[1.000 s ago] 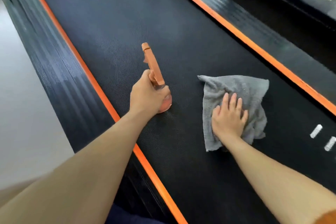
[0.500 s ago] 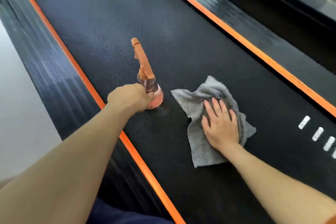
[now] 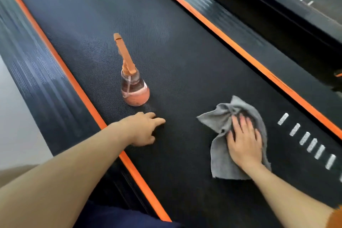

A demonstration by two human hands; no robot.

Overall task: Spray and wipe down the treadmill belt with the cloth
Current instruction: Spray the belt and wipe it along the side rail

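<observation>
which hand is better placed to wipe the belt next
Right. The right hand lies flat on the grey cloth on the belt; the left hand is open and empty, apart from the spray bottle.

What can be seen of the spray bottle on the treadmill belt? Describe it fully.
The spray bottle has a clear, rounded, plastic-looking body, pinkish-orange at the bottom, with a thin tube inside. Its long orange spray head points away up the belt. It stands upright on the treadmill belt, nearer the left orange stripe. Nothing grips it; the left hand lies just short of its base.
</observation>
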